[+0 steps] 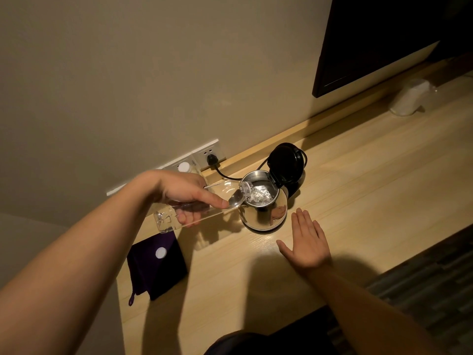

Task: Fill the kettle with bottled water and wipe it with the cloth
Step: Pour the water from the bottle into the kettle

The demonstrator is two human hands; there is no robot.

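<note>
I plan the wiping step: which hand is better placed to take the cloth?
Probably the right hand: it lies flat and free, though the cloth is on the left side. The left hand holds the bottle, pouring.

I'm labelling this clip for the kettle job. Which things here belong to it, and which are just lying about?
Belongs to the job:
- kettle, lid open
- water bottle, tipped into it by the left hand
- purple cloth, with a white cap on it

Lying about:
- upturned cups
- dark screen
- second capped bottle by the wall socket
</note>
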